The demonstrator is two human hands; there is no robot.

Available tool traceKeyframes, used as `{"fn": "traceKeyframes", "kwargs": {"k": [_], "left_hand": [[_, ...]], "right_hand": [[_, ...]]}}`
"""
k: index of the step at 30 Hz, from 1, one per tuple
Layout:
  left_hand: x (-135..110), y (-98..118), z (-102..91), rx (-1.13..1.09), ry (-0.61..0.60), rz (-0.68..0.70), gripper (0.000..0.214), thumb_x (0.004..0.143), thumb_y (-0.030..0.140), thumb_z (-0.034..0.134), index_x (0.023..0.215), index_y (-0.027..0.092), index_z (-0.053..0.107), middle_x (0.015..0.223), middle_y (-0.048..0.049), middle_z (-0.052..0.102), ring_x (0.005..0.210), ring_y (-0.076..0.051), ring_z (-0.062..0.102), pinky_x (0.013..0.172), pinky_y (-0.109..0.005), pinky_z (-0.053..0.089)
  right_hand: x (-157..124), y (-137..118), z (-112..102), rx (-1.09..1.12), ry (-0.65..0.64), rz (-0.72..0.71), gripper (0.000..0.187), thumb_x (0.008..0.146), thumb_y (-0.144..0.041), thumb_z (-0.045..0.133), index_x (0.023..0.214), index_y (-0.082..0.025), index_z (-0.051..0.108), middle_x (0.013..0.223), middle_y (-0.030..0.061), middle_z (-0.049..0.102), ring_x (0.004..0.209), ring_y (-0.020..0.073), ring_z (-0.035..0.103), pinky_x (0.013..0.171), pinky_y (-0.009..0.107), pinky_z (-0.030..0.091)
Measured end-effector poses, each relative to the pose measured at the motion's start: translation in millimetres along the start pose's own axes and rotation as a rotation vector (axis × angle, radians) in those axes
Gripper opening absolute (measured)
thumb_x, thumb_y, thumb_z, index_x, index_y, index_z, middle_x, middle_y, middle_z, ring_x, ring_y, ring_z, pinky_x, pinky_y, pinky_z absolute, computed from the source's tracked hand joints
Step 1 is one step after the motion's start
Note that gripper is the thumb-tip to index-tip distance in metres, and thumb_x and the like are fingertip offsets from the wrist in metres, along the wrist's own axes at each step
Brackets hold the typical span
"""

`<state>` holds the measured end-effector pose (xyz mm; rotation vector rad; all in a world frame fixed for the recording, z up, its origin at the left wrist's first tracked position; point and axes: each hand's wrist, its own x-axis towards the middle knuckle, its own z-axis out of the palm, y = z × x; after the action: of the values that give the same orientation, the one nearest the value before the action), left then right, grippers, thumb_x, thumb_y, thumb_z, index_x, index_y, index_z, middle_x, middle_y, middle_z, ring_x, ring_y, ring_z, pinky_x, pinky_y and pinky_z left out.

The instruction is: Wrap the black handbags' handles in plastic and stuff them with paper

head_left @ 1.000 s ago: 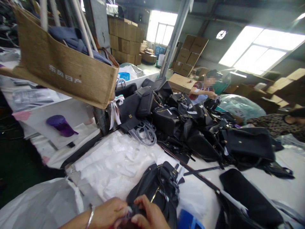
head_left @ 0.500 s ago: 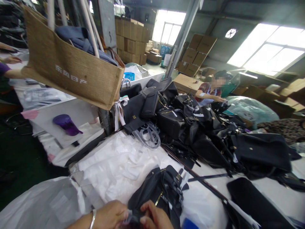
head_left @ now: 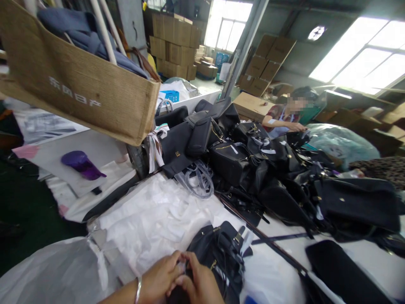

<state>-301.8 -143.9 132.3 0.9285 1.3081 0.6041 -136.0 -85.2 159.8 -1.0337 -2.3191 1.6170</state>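
Observation:
Low in the picture, my left hand (head_left: 161, 273), with a bracelet at its wrist, and my right hand (head_left: 202, 280) meet at the fingertips. Their fingers are closed around a dark piece with a scrap of clear plastic (head_left: 181, 267) at its top. Most of that piece is hidden by the fingers, so its kind cannot be made out. Just behind and right of my hands lies a black leather bag (head_left: 218, 249) with gold zips and buckles. It rests partly on white wrapping sheets (head_left: 155, 215).
A heap of black bags (head_left: 228, 162) covers the table's far side. Clear-wrapped handles (head_left: 202, 181) lie before it. A tan cloth bag (head_left: 95, 88) hangs at upper left, above a purple visor (head_left: 82, 164). A co-worker (head_left: 284, 118) handles something behind the heap.
Both hands have risen slightly and come together at the fingertips. The black bag's near side is now more covered by my right hand. The view has shifted a little to the right.

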Motion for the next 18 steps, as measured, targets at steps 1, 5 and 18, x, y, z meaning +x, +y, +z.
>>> {"fn": "traceKeyframes", "kwargs": {"k": [1, 5, 18], "left_hand": [[5.9, 1.9, 0.2, -0.06, 0.026, -0.017, 0.054, 0.085, 0.06, 0.04, 0.115, 0.016, 0.047, 0.056, 0.0049, 0.051, 0.044, -0.012, 0.046, 0.042, -0.022, 0.035], [19.4, 8.1, -12.8, -0.264, 0.02, -0.041, 0.071, 0.086, 0.062, 0.038, 0.135, 0.012, 0.027, 0.066, -0.0014, 0.062, 0.051, -0.016, 0.057, 0.052, -0.026, 0.045], [-25.6, -108.1, -29.5, 0.56, 0.064, -0.214, 0.029, 0.084, 0.038, 0.046, 0.104, 0.023, 0.061, 0.098, -0.011, 0.07, 0.095, -0.029, 0.064, 0.084, -0.036, 0.047]], "right_hand": [[4.3, -3.5, -4.1, 0.014, 0.003, -0.007, 0.035, 0.084, -0.02, 0.053, 0.119, -0.023, 0.049, 0.096, 0.0037, 0.071, 0.091, 0.0193, 0.066, 0.079, 0.024, 0.045], [25.8, -5.9, -24.2, -0.124, -0.007, 0.022, 0.013, 0.087, -0.017, 0.047, 0.092, -0.023, 0.058, 0.084, -0.0011, 0.07, 0.082, 0.0152, 0.065, 0.073, 0.021, 0.041], [117.3, 47.6, -43.4, -0.994, -0.092, 0.092, 0.024, 0.089, -0.012, 0.043, 0.094, -0.018, 0.066, 0.093, 0.0131, 0.066, 0.093, 0.0246, 0.059, 0.081, 0.037, 0.036]]}}
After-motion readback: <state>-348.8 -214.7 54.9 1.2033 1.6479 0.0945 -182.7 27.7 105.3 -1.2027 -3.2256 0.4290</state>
